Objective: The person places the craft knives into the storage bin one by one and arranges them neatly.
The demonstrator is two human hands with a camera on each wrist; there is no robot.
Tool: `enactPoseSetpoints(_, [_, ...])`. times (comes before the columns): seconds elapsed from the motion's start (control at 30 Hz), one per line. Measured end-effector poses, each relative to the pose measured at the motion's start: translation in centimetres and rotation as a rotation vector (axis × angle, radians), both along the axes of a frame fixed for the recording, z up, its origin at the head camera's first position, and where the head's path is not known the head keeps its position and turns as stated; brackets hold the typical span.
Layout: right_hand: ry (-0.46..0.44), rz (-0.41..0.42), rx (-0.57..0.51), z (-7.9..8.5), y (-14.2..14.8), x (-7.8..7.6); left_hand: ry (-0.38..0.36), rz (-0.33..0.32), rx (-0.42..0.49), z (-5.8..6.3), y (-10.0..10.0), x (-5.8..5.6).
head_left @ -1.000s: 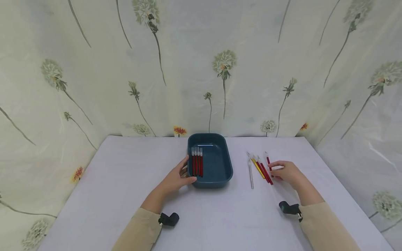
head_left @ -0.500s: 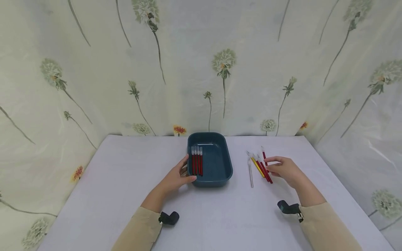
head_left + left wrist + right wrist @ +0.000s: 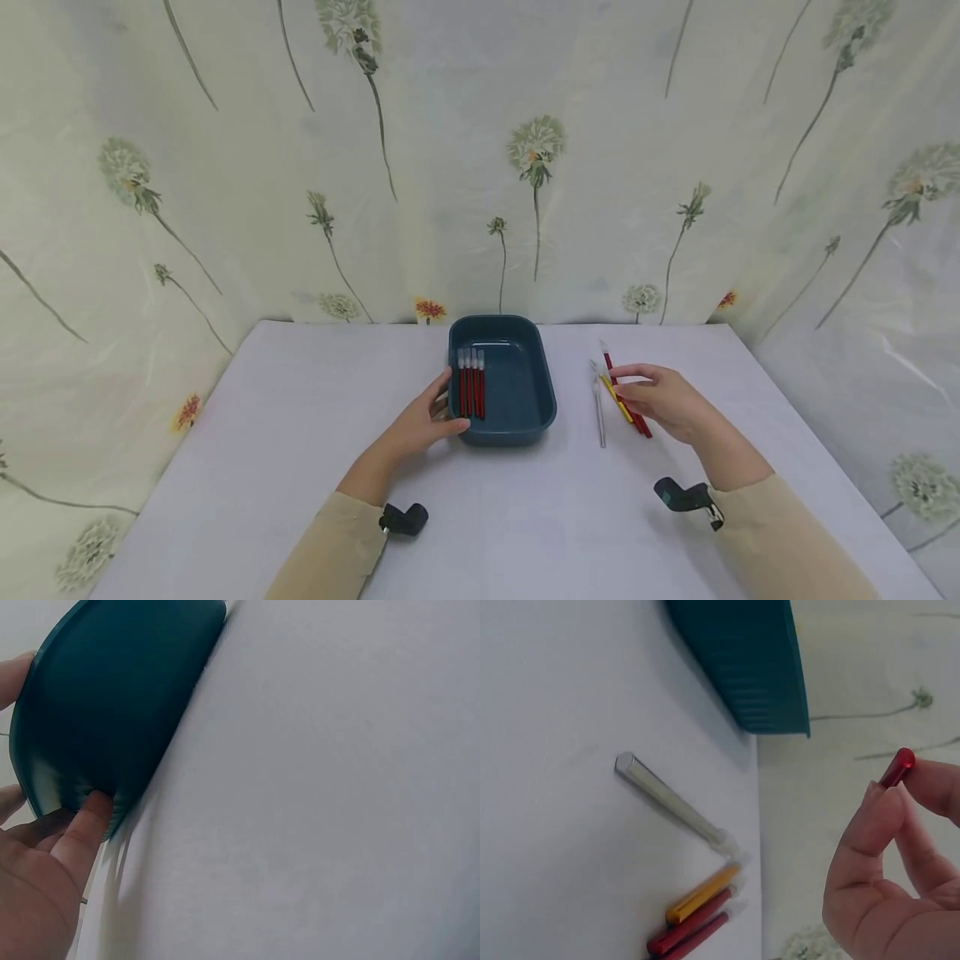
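My right hand (image 3: 663,400) pinches a red pen-shaped tool (image 3: 897,766) between thumb and fingertips, its pale clear end pointing to the back. Beneath and beside that hand lie a silver one (image 3: 600,421), a yellow one (image 3: 703,894) and two red ones (image 3: 694,928), all with clear ends. My left hand (image 3: 422,423) holds the near left corner of a dark teal plastic tray (image 3: 105,697), thumb at the front rim and fingers along the left wall. Inside the tray, several red tools (image 3: 472,392) stand in a row against its left side.
A white cloth (image 3: 510,517) covers the table. Behind it hangs a pale curtain (image 3: 450,167) printed with dandelions. Both forearms wear beige sleeves, with black wrist cameras (image 3: 405,521) strapped on.
My right hand has lifted the red pen-shaped tool from the right of the group and carried it left, over the others. The left hand and the tray have stayed in place.
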State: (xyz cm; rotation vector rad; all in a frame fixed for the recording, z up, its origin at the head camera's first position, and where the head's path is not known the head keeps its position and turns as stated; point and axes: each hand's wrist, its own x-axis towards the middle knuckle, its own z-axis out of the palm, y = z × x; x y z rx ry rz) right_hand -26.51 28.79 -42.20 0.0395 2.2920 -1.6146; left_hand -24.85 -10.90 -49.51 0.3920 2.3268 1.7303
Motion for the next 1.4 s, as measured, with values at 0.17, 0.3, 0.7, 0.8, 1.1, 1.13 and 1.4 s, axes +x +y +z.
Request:
enactPoseSetpoints(0.17, [-0.02,0.001,-0.061,1.0,-1.0,0.1,0.006,-0.003,-0.007,0.0,0.0,-0.1])
enactPoseSetpoints(0.3, [-0.017,0.001,-0.039,1.9,-1.9,-0.1,-0.005,0.004,-0.002,0.1,0.1,-0.1])
enactPoseSetpoints(0.7, [0.018,0.052,-0.045,3.1,-5.6,-0.3,-0.008,-0.003,0.009,0.2,0.2,-0.1])
enactPoseSetpoints(0.8, [0.018,0.068,-0.073,3.0,-6.5,-0.4,-0.007,0.0,0.014,0.1,0.2,-0.1])
enactPoseSetpoints(1.1, [-0.023,0.097,-0.04,2.3,-9.4,-1.2,-0.015,0.011,0.021,2.1,0.4,1.3])
enactPoseSetpoints(1.13, [-0.027,0.097,-0.037,2.3,-9.7,-1.3,-0.01,0.013,0.017,2.4,0.5,1.4])
enactPoseSetpoints(1.4, [-0.051,0.104,-0.061,2.0,-11.9,-2.0,0.0,0.026,-0.019,0.2,0.3,0.2])
